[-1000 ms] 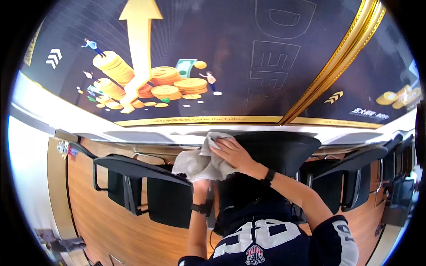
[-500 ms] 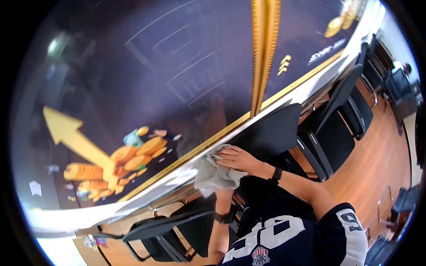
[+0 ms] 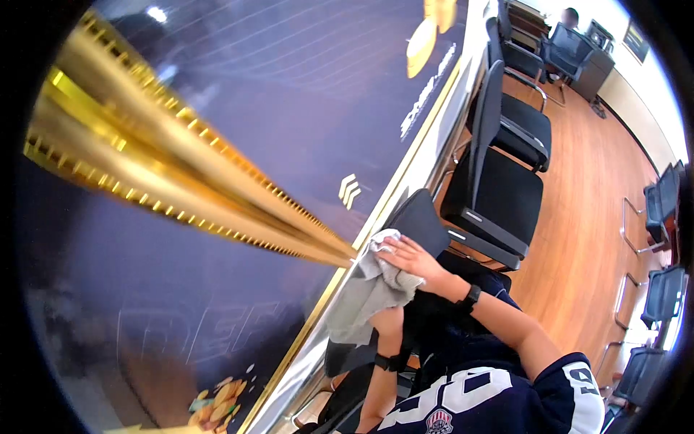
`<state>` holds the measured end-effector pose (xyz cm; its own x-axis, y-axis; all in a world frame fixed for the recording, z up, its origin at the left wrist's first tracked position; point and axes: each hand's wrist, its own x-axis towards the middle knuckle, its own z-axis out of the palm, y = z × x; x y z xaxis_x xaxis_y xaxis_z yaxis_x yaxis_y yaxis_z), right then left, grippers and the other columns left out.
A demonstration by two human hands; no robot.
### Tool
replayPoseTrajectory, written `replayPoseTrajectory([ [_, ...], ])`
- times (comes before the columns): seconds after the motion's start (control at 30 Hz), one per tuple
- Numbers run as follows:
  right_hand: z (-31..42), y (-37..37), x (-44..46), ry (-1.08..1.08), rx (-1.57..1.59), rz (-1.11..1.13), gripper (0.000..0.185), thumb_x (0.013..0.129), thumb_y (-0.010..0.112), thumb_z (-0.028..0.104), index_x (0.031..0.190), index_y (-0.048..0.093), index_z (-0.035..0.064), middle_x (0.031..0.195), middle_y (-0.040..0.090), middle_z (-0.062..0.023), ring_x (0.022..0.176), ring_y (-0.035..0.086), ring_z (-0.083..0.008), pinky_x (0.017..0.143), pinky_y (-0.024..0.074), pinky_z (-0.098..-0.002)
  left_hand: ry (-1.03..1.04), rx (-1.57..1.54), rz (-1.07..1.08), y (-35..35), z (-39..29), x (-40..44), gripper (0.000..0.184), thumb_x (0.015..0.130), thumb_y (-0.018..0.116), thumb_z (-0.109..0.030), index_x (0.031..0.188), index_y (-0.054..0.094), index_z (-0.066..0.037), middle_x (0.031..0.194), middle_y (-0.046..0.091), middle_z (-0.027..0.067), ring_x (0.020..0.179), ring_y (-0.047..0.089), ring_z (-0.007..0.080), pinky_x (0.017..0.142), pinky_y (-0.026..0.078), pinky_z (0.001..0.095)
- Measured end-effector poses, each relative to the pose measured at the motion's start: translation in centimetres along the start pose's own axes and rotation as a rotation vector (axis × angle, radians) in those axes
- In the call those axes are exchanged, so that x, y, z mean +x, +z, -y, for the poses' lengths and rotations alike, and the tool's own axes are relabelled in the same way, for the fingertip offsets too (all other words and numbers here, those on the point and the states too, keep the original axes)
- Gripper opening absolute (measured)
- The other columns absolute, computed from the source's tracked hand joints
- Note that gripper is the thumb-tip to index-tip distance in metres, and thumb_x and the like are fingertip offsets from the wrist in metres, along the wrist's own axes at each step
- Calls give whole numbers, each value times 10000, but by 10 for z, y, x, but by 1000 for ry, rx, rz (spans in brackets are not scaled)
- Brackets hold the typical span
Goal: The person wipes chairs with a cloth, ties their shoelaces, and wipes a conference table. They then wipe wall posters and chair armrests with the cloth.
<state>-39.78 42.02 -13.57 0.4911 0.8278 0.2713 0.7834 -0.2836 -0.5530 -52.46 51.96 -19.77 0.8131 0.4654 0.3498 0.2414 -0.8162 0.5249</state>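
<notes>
A grey cloth [image 3: 369, 289] lies bunched along the white edge beside a glossy dark blue printed panel with gold trim [image 3: 289, 365]. My right hand [image 3: 412, 260] grips the cloth's upper part, with its fingers stretched over the folds. My left hand [image 3: 387, 322] is at the cloth's lower part; its fingers are hidden under the fabric, which drapes over them. Both wrists wear black bands. Just above the cloth, a thick ridged gold strip [image 3: 238, 195] meets the panel's edge.
Several black chairs [image 3: 499, 192] line the panel's edge close to my right arm. More chairs [image 3: 661, 296] stand across the wooden floor [image 3: 578, 217]. A person [image 3: 564, 22] sits at the far end near a desk [image 3: 600, 72].
My view has turned and shifted along the panel toward the right. The gold strip is now larger and nearer the cloth. Both hands stay on the cloth, which is more spread out.
</notes>
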Motion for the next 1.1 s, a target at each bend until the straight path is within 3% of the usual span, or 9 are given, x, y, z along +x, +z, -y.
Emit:
replayPoseTrajectory([
  [0.2, 12, -13, 3, 10, -87, 46, 629, 788, 494, 131, 1391, 316, 117, 1401, 363, -105, 1361, 231, -244, 1112, 137, -440, 279, 418, -13, 0, 23, -14, 157, 752, 619, -279, 728, 635, -125, 671, 603, 77, 586, 599, 272, 535, 480, 417],
  [0.3, 14, -6, 1, 19, -108, 18, 653, 773, 505, 74, 1392, 303, 115, 1399, 361, -108, 1357, 243, -233, 1109, 174, -425, 324, 517, 136, 1, 34, -21, 262, 743, 613, -273, 510, 585, -155, 470, 530, 39, 424, 557, 227, 386, 429, 389],
  [0.4, 4, 4, -3, -21, -212, -32, 609, 812, 496, 125, 1389, 302, 118, 1396, 366, -98, 1346, 267, -218, 1102, 210, -402, 409, 596, 162, -2, 14, -5, 160, 770, 586, -235, 688, 564, -98, 634, 550, 93, 561, 569, 258, 476, 430, 398],
  [0.5, -11, 16, -8, -42, -264, -131, 591, 818, 487, 145, 1380, 312, 97, 1385, 378, -96, 1336, 284, -221, 1094, 227, -395, 305, 413, 182, 9, -13, 6, 418, 815, 569, -211, 1150, 518, 32, 1048, 601, 203, 905, 597, 338, 745, 487, 411],
  [0.6, -17, -12, -37, 66, -154, -92, 577, 789, 475, 88, 1346, 337, 29, 1371, 387, -128, 1306, 322, -270, 1068, 257, -405, 62, -312, -118, 59, -12, 7, 382, 887, 528, -181, 1189, 474, 46, 1159, 544, 192, 1040, 533, 310, 869, 438, 379],
  [0.73, -72, -36, -127, 85, -28, 100, 513, 815, 456, 34, 1321, 376, 17, 1305, 447, -191, 1263, 374, -308, 1046, 281, -421, -328, -446, -225, 82, -36, -18, 257, 792, 581, -159, 1011, 576, -26, 946, 621, 137, 925, 579, 281, 812, 447, 374],
  [0.8, -97, -51, -160, 125, 420, 212, 397, 880, 431, 65, 1272, 431, 2, 1254, 492, -207, 1222, 418, -325, 1021, 317, -430, -345, -425, -205, 79, -53, -35, 253, 792, 579, -160, 1010, 580, -31, 956, 618, 138, 931, 575, 282, 819, 444, 375],
  [0.93, -122, -83, -213, 60, 378, 202, 308, 909, 435, 133, 1154, 536, -24, 1210, 520, -225, 1184, 451, -337, 1002, 342, -433, -345, -398, -41, 68, -104, -72, 247, 791, 575, -161, 1007, 587, -42, 975, 612, 140, 943, 568, 285, 832, 437, 378],
  [1.1, -172, -83, -277, 331, 640, 453, 591, 908, 480, 359, 1353, 331, -2, 1270, 466, -263, 1172, 460, -370, 1014, 333, -382, -404, -530, 159, 109, -194, -135, 240, 791, 570, -163, 1003, 596, -55, 999, 603, 142, 959, 558, 287, 848, 429, 381],
])
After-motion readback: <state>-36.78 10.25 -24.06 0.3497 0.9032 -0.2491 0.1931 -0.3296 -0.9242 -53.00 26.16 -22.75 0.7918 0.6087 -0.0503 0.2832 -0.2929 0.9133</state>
